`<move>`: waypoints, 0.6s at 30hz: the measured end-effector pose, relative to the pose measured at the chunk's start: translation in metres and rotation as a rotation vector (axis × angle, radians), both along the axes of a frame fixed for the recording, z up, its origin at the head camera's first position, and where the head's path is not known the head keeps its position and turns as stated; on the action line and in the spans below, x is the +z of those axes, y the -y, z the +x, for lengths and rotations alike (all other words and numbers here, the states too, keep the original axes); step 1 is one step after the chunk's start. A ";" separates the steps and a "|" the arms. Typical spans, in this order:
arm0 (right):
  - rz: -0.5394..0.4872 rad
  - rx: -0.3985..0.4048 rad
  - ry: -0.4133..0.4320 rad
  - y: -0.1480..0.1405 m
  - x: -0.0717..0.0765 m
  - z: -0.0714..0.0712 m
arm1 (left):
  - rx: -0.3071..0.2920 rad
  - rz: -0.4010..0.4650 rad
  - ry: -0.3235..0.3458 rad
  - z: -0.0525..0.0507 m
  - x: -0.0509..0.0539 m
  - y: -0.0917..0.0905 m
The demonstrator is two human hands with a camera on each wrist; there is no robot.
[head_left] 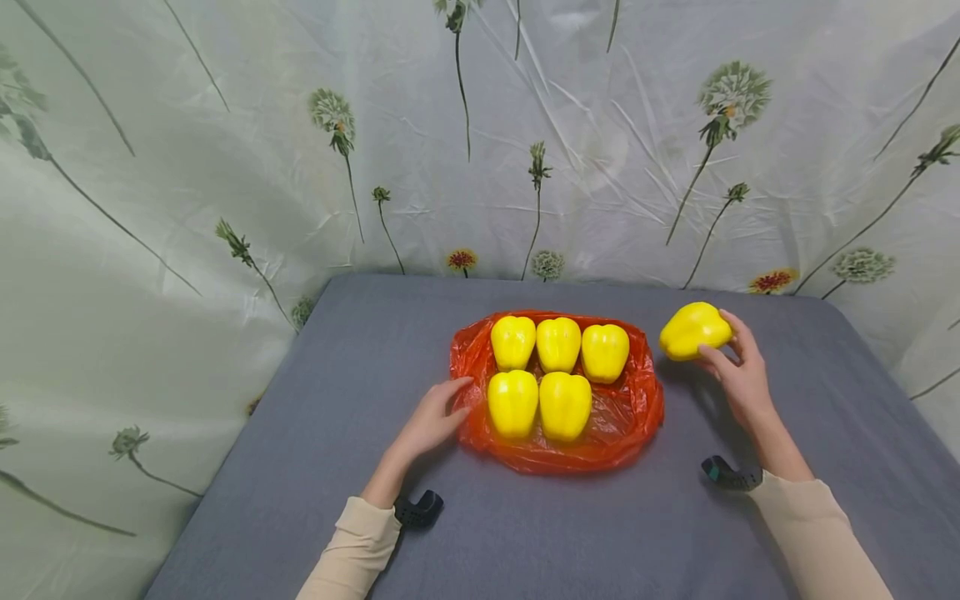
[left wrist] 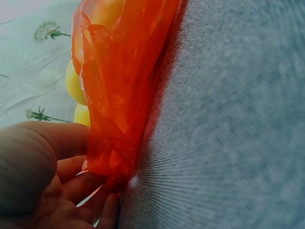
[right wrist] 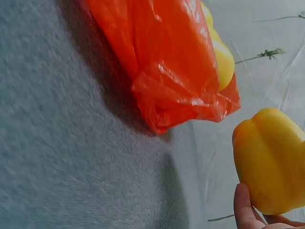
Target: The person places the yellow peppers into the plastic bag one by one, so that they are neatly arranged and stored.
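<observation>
My right hand (head_left: 738, 367) holds a yellow bell pepper (head_left: 696, 331) above the table, to the right of a red plastic bag (head_left: 626, 433). The pepper lies tilted between thumb and fingers, and the right wrist view also has this bell pepper (right wrist: 270, 162) at its right side. Inside the opened bag stand several yellow bell peppers (head_left: 565, 406), three in the back row and two in front. At the bag's left edge, my left hand (head_left: 429, 425) touches the plastic with thumb and fingers apart. The left wrist view has these fingers beside the crumpled red bag (left wrist: 119, 86).
A grey cloth-covered table (head_left: 337, 350) carries the bag. Behind it and to the left hangs a pale curtain (head_left: 405, 108) printed with dandelions. A dark wrist device (head_left: 420, 508) sits at the left wrist, and another dark device (head_left: 731, 475) at the right.
</observation>
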State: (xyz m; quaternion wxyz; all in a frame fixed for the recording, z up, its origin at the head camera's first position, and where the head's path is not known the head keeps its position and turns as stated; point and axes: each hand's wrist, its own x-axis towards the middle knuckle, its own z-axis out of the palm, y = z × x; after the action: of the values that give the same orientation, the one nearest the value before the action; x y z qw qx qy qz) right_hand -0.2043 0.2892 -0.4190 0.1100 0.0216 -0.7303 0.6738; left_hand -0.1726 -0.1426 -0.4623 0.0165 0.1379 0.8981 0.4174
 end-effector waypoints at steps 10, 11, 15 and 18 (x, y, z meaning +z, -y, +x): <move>-0.037 0.137 -0.028 0.012 0.001 0.016 | -0.003 0.001 -0.003 0.000 0.001 0.000; -0.029 0.153 -0.030 0.014 0.001 0.018 | -0.002 0.002 -0.001 0.000 0.001 0.000; 0.061 0.179 -0.027 0.020 0.002 0.025 | 0.000 0.003 0.005 0.000 0.000 0.000; 0.136 0.175 -0.030 0.024 0.002 0.029 | 0.001 0.002 0.005 -0.001 0.000 0.000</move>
State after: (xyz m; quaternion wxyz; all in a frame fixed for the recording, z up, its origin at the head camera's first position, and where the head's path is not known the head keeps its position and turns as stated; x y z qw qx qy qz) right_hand -0.1752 0.2650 -0.4172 0.0602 0.1028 -0.7680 0.6293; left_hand -0.1731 -0.1425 -0.4626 0.0186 0.1363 0.8976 0.4187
